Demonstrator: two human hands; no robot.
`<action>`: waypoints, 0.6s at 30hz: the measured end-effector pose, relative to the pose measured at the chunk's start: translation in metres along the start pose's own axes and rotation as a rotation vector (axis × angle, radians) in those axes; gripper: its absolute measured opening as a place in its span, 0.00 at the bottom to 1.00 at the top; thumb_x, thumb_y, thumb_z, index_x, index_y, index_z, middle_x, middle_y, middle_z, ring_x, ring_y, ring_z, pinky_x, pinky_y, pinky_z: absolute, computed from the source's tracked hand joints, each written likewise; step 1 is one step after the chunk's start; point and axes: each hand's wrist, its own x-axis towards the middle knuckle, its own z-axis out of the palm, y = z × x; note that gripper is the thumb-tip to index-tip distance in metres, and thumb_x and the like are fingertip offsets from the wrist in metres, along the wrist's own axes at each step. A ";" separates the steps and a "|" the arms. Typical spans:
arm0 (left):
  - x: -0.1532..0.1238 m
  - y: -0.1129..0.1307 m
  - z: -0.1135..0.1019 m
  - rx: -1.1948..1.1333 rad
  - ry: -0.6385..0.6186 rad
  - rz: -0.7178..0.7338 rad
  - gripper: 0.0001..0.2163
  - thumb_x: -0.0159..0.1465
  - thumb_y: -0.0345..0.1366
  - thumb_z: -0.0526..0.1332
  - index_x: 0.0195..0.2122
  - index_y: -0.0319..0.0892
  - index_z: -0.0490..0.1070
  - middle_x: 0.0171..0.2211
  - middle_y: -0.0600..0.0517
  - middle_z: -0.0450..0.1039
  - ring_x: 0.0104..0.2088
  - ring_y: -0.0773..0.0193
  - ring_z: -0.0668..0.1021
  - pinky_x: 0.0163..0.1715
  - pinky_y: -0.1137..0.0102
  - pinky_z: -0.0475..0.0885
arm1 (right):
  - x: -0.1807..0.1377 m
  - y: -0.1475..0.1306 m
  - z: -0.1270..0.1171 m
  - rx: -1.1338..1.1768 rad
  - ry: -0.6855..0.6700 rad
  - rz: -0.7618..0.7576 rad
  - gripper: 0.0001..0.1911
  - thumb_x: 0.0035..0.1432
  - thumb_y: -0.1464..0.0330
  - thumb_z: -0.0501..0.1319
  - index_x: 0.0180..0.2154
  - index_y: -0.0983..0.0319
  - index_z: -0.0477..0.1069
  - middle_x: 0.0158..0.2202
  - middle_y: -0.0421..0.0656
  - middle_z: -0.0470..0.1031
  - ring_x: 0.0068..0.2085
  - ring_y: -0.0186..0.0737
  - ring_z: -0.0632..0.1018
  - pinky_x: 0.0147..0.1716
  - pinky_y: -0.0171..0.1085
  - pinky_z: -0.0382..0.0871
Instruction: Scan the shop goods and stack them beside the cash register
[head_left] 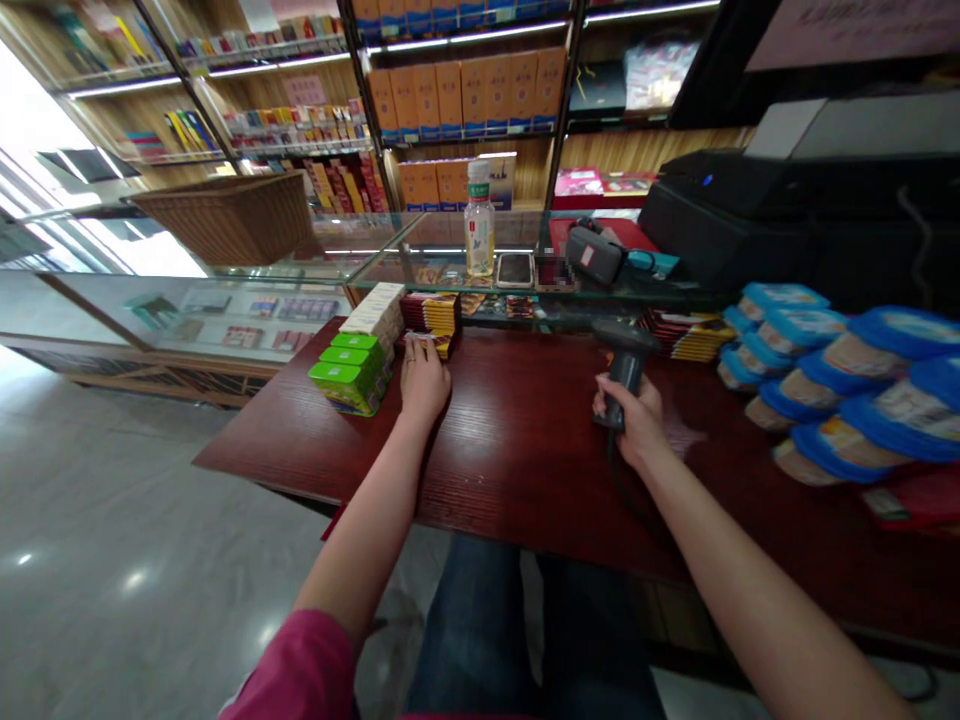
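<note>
My right hand [637,412] is wrapped round the grip of a black barcode scanner [627,343], held above the dark red-brown wooden desk, its cable hanging below. On the left, my left hand [426,378] rests with fingers stretched forward against the near side of a stack of yellow and dark red packets [435,312]; its fingertips touch them and the thumb is mostly hidden. Beside that hand stand several green-topped boxes [349,370] in a row. White boxes [379,308] line up behind these. More yellow and red packets [694,335] lie beyond the scanner.
Blue-lidded tubs [832,435] are stacked on the right. A bottle [478,222], a phone [515,269] and a dark grey case [595,252] stand on the glass counter behind. A wicker basket [232,215] sits back left; black equipment [750,220] occupies the back right.
</note>
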 end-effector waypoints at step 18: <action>0.028 0.300 0.072 -0.320 0.008 0.717 0.30 0.71 0.25 0.49 0.76 0.38 0.51 0.77 0.43 0.49 0.76 0.55 0.54 0.74 0.57 0.56 | 0.019 -0.042 -0.078 0.120 0.172 -0.206 0.25 0.45 0.66 0.73 0.45 0.55 0.67 0.32 0.32 0.69 0.20 0.26 0.67 0.20 0.31 0.60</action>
